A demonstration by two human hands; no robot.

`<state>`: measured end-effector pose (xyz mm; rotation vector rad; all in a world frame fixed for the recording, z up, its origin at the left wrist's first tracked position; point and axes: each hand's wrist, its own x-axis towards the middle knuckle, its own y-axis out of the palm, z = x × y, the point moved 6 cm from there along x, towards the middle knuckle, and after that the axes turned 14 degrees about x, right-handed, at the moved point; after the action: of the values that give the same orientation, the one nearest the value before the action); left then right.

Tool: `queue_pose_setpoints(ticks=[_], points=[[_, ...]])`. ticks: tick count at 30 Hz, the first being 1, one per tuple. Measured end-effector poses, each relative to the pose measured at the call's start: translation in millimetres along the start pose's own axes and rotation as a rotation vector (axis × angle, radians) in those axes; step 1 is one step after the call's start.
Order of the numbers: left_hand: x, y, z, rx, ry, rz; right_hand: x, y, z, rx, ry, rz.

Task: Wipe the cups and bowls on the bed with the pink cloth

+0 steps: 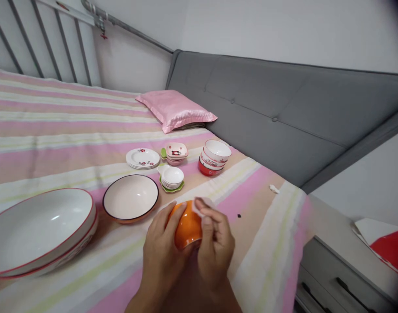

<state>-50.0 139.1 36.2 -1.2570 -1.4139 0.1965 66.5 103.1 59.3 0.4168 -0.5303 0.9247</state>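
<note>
An orange bowl [187,224] with a glossy outside is tilted in front of me, above the striped bedspread. My left hand [161,248] grips it from the left, fingers over its upper side. On its right, my right hand [216,243] pinches a thin white tissue or cloth [208,202] against the rim area; the fingers partly hide it. Just beyond my left hand sits a wide cream bowl [131,198] with a dark rim. Small white dishes [172,175] are stacked on a green leaf-shaped one, a little farther off.
Large red-rimmed bowls [39,226] stand nested at left. Farther back are flowered plates [143,158], pink square dishes [177,150] and a stack of bowls [217,151]. A pink pillow [177,108] rests near the grey headboard [277,100]. A nightstand [336,256] adjoins the bed's right edge.
</note>
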Motion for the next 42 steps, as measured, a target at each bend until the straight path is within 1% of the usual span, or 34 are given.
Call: queue_pose_setpoints(ticks=[2,4,6,8,11,14,17,20,24,27,30,33,37,39,42], points=[[0,-2,-1,-0.013,-0.004,-0.039,-2,14,0,-0.135,-0.039,0.185],[1,-3,0,-0.034,-0.031,-0.062,-3,21,-1,-0.270,-0.090,0.308],[2,-3,1,-0.043,-0.059,-0.063,-2,24,-2,-0.342,-0.128,0.392],[2,-3,1,-0.046,-0.063,-0.052,-1,25,-2,-0.369,-0.137,0.458],[3,-1,2,-0.050,-0.061,-0.031,1,24,-4,-0.392,-0.096,0.502],[2,1,4,-0.049,-0.061,-0.001,5,19,-9,-0.377,-0.041,0.481],[1,2,5,-0.028,-0.058,0.004,8,12,-18,-0.274,0.031,0.429],[1,2,5,0.000,-0.068,0.002,9,2,-35,-0.083,0.190,0.341],[2,1,6,0.013,-0.088,0.003,5,-9,-65,0.199,0.436,0.142],[2,2,7,0.005,-0.108,0.016,-2,-11,-87,0.375,0.571,0.006],[2,1,8,0.002,-0.127,0.017,-8,-9,-102,0.478,0.673,-0.057],[1,1,10,-0.008,-0.171,0.029,-11,-10,-103,0.466,0.696,-0.061],[1,1,15,-0.031,-0.247,0.018,-14,-12,-89,0.344,0.666,-0.013],[1,1,17,-0.032,-0.263,0.004,-18,-12,-79,0.267,0.636,0.007],[0,0,18,-0.028,-0.268,-0.016,-23,-15,-65,0.087,0.548,-0.014]])
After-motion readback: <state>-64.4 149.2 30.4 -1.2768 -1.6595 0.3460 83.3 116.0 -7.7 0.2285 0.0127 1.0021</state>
